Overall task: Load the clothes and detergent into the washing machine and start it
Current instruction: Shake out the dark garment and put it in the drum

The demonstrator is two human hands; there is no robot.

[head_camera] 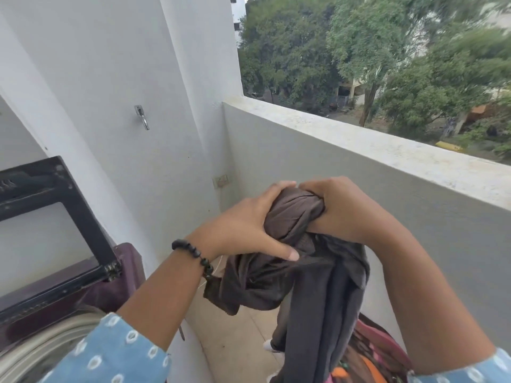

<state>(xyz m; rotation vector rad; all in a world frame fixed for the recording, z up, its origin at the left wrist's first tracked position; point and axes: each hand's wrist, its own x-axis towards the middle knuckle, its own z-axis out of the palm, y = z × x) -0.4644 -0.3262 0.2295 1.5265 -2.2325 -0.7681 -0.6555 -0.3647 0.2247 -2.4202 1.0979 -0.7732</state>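
A dark brown-grey garment hangs in front of me, bunched at its top. My left hand, with a black bead bracelet on the wrist, grips the bunched top from the left. My right hand grips it from the right. The cloth's lower part trails down to a pile of colourful clothes at the bottom right. The top-loading washing machine stands at the lower left with its dark lid raised; part of the drum rim shows below it. No detergent is visible.
I stand on a narrow balcony. A white wall with a tap and a socket plate rises behind the machine. A grey parapet runs along the right, with trees beyond. Beige floor tiles show between machine and clothes.
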